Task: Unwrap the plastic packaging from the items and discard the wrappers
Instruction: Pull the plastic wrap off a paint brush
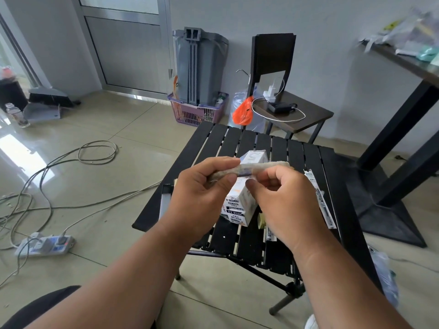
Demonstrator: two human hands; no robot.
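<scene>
Gripping one wrapped bundle [249,169] above the counter [280,148], both hands: left [202,193], right [285,205]. White boxes [240,205] stand beneath. Purple basket [190,113] holds a grey bin [199,67].

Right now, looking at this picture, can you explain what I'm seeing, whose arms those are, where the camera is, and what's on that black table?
There is no machine here. The camera is worn on a person's head and looks forward and down, so the two bare arms reaching in from the bottom are that person's own. The left hand and right hand together hold a long thin wrapped item above a black slatted table, their fingers pinching its plastic wrapper. On the table under the hands lie white boxes, and to the right a packaged pen. Behind stands a small side table with a charger and cable. Cables and a power strip lie on the floor.
</scene>
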